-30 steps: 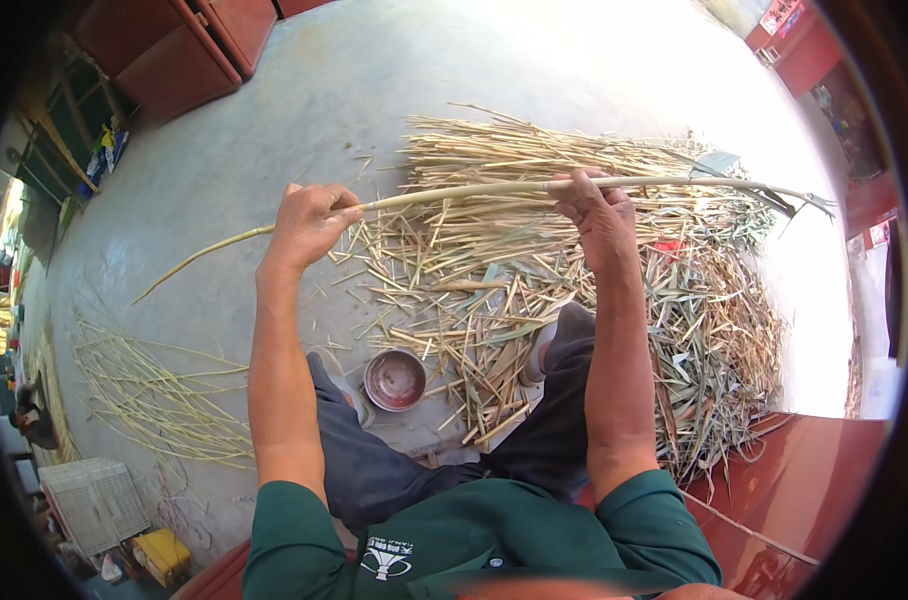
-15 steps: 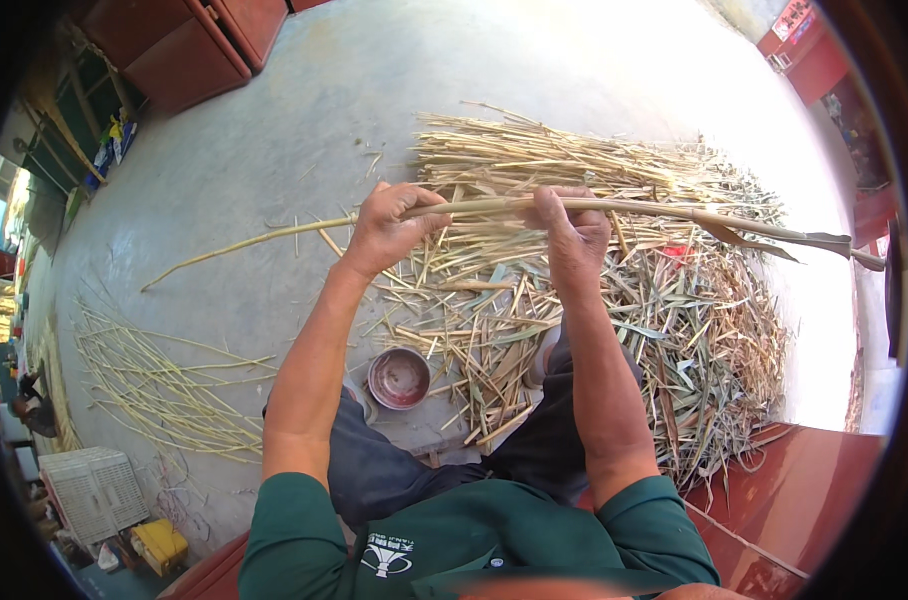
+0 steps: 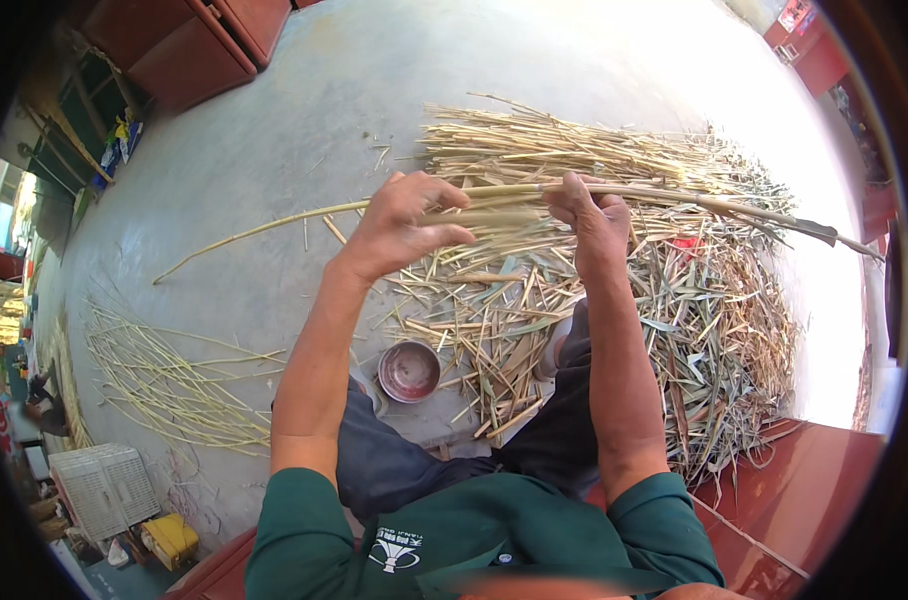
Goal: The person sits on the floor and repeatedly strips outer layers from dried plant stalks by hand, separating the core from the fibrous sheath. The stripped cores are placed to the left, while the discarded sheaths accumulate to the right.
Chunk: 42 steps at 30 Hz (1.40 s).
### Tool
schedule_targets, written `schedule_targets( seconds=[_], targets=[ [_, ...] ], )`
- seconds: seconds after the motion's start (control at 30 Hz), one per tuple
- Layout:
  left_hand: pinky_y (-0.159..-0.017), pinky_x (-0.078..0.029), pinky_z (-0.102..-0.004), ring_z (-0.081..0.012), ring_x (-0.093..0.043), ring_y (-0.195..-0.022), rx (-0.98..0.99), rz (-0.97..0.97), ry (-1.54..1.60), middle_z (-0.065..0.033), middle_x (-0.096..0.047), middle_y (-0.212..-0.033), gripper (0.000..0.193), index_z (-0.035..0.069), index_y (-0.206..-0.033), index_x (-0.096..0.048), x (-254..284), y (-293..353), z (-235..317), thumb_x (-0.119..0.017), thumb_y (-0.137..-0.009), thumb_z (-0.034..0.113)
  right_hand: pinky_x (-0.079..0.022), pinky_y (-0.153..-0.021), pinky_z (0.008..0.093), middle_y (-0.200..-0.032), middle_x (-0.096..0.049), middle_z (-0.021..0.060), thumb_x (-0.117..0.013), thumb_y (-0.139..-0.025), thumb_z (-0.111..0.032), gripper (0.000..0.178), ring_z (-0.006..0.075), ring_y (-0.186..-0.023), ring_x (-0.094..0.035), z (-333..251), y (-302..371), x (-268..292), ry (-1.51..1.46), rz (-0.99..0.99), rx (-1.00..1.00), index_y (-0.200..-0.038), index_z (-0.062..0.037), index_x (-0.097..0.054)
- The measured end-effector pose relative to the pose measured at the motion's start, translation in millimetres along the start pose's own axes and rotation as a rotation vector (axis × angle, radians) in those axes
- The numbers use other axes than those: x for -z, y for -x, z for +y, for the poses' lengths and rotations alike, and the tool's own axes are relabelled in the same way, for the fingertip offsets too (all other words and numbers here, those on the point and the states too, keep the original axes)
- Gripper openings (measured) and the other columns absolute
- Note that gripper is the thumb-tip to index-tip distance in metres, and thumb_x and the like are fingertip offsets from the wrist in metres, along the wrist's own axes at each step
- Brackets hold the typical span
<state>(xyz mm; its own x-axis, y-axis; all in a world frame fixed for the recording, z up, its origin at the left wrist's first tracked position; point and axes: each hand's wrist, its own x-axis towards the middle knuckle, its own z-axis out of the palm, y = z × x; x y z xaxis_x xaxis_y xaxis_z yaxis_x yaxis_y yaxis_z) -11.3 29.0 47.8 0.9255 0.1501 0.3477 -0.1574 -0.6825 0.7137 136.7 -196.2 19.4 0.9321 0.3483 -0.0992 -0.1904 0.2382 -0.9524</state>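
A long, thin, pale plant stalk stretches across in front of me, slightly bowed, with dry leaf sheath hanging toward its right end. My right hand grips it with thumb and curled fingers. At my left hand, the thumb stands apart from the fingers, and the stalk runs behind the fingers. A blurred pale strip, perhaps a peeled leaf sheath, shows between the hands below the stalk. Beneath and beyond lies a heap of dry stalks, with torn leaves and husks nearer me.
A dark red bowl sits on the concrete floor between my feet. Thin peeled stalks lie spread at the left. A white plastic crate and a yellow container stand at the lower left. Red furniture is at the far left.
My left thumb has come away from the stalk, and the left hand has opened. My right hand has shifted slightly right, still holding the stalk. The stalk's right part is slightly higher.
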Motion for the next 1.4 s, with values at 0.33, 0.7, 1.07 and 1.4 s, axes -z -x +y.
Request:
schedule_targets(
  seconds=[0.33, 0.7, 1.07, 1.4],
  targets=[
    [-0.075, -0.039, -0.0376, -0.0212, -0.061, -0.075, -0.242, 0.155, -0.456, -0.0013, -0.069, -0.079, 0.016, 0.01, -0.089, -0.074, -23.7, -14.3, 6.1, -0.076, -0.085, 0.025, -0.061, -0.082, 0.0317, -0.104, -0.073, 0.0126, -0.07, -0.098, -0.02, 0.027, 0.0225, -0.098, -0.073, 6.7, 10.0, -11.2, -0.102, -0.245, -0.123, -0.114, -0.0013, -0.061],
    [-0.081, -0.041, -0.0357, -0.0266, -0.064, -0.073, 0.32, -0.125, -0.333, -0.0093, -0.072, -0.078, 0.014, 0.01, -0.086, -0.076, 58.1, 18.4, -32.7, -0.078, -0.08, 0.022, -0.058, -0.084, 0.0303, -0.103, -0.075, 0.0129, -0.065, -0.102, -0.025, 0.024, 0.0195, -0.095, -0.073, -17.5, -17.4, 35.1, -0.075, -0.055, -0.095, -0.109, -0.0018, -0.068],
    [-0.06, -0.051, -0.0284, -0.0139, -0.067, -0.062, 0.215, 0.087, 0.128, -0.0075, -0.073, -0.073, 0.015, 0.005, -0.091, -0.077, -28.9, 15.2, -21.4, -0.082, -0.083, 0.017, -0.057, -0.087, 0.0326, -0.109, -0.075, 0.0133, -0.06, -0.104, -0.027, 0.03, 0.018, -0.1, -0.071, -3.4, -2.5, 6.6, -0.091, -0.26, -0.066, -0.112, 0.0004, -0.068],
    [-0.066, -0.051, -0.0236, -0.0084, -0.063, -0.073, 0.377, 0.499, 0.664, -0.0045, -0.073, -0.083, 0.023, 0.002, -0.093, -0.069, 16.8, 2.1, -30.9, -0.08, -0.091, 0.022, -0.063, -0.079, 0.028, -0.107, -0.075, 0.0142, -0.059, -0.104, -0.021, 0.026, 0.0184, -0.092, -0.074, -2.4, -9.2, 22.5, -0.119, -0.237, -0.101, -0.11, 0.003, -0.067]
  ],
)
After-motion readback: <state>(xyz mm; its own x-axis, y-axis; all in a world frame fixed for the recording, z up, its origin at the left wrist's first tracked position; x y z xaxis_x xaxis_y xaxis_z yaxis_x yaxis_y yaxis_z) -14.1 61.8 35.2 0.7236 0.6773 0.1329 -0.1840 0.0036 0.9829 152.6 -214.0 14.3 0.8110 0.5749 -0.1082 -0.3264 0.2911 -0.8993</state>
